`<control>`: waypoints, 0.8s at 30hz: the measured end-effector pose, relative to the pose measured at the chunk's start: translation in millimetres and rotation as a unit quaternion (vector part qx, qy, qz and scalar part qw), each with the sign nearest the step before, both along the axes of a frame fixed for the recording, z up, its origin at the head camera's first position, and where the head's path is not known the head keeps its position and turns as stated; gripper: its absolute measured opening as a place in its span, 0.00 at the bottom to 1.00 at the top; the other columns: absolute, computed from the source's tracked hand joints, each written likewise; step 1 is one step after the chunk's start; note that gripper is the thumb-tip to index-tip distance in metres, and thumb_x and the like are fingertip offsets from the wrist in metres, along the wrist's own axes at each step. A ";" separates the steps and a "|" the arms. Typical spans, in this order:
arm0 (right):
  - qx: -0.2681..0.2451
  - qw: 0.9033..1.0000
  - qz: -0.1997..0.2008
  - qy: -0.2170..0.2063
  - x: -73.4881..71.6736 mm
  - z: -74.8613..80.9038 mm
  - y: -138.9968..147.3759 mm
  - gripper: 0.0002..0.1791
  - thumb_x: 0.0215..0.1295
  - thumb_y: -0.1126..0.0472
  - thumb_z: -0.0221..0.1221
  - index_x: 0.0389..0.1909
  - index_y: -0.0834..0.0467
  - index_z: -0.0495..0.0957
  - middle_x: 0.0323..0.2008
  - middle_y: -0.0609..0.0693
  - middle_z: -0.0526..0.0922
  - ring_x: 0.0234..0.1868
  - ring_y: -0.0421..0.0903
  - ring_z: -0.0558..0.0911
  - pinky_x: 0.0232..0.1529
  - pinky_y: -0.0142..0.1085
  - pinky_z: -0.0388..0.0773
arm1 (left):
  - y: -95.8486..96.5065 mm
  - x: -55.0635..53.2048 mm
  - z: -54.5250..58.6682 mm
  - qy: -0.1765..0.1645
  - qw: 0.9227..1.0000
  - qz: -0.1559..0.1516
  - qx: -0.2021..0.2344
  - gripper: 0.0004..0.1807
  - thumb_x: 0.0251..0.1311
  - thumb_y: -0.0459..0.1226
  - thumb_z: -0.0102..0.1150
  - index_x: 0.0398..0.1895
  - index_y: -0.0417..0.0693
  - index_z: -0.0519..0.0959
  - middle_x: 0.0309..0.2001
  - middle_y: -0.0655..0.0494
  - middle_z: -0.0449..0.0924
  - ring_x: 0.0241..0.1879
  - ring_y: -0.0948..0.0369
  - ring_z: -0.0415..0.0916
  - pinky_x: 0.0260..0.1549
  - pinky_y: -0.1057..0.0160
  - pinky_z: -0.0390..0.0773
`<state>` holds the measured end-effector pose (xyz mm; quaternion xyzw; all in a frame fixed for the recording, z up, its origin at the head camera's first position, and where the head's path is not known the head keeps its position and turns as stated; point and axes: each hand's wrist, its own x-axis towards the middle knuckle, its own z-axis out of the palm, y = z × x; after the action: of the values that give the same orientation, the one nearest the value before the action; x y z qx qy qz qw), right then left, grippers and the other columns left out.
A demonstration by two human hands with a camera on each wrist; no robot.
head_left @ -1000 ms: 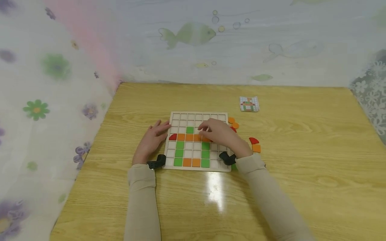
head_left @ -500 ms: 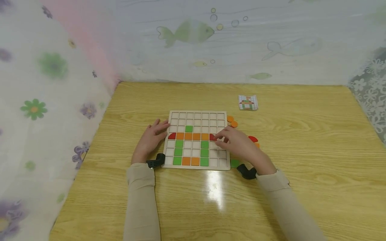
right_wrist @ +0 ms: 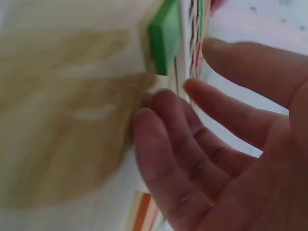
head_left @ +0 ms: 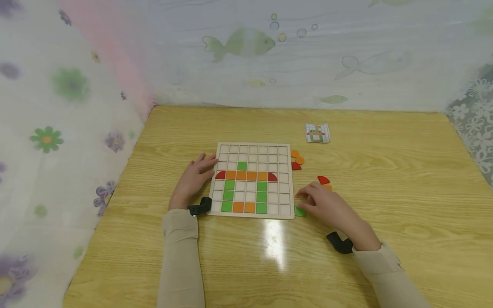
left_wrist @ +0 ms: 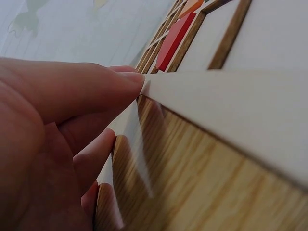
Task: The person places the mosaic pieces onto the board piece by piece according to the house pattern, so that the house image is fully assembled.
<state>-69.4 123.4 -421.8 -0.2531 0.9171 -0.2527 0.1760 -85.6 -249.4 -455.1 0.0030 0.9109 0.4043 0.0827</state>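
Note:
A wooden grid board (head_left: 273,197) lies on the table in the head view, with green, orange and red tiles set in its cells. Its left edge is touched by the fingertips of my left hand (head_left: 192,182), also seen close up in the left wrist view. My right hand (head_left: 327,207) hovers just off the board's lower right side, fingers bent and parted around nothing. Close to its fingertips is a loose green square tile (head_left: 300,211). In the right wrist view that green tile (right_wrist: 165,36) shows above the fingers, apart from them. A red quarter-circle tile (head_left: 272,176) ends the orange row at its right.
Loose pieces lie right of the board: orange discs (head_left: 295,153), a red quarter-circle (head_left: 295,166), another red quarter-circle (head_left: 323,180) and an orange square (head_left: 328,188), partly behind my right hand. A small pattern card (head_left: 317,133) rests farther back. Patterned fabric hangs behind the table.
From over the board, my right hand has moved right and toward me, past the red quarter-circle at the row's right end, to beside the loose green tile. My left hand stays put.

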 end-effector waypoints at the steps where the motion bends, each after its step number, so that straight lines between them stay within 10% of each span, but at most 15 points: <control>1: 0.005 1.000 0.000 0.001 2.3 -1.4 2.1 0.16 0.57 0.53 0.60 0.44 0.57 0.76 0.37 0.46 0.72 0.30 0.40 0.70 0.30 0.33 0.70 | 0.3 -0.1 -0.1 -0.001 1.000 -0.001 0.002 0.22 0.63 0.40 0.49 0.61 0.55 0.67 0.64 0.68 0.57 0.67 0.65 0.37 0.64 0.60 0.33; 24: -0.016 0.999 0.001 0.032 16.2 -13.4 3.0 0.14 0.54 0.62 0.62 0.43 0.52 0.75 0.39 0.43 0.69 0.27 0.38 0.67 0.26 0.29 0.68 | 0.6 1.3 0.7 -0.010 1.000 0.014 -0.001 0.21 0.63 0.40 0.49 0.60 0.56 0.68 0.64 0.70 0.57 0.67 0.66 0.37 0.64 0.60 0.34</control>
<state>-53.2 126.4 -435.3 -0.2645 0.9181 -0.2586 0.1424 -84.2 -248.8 -454.4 -0.0135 0.9103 0.4047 0.0862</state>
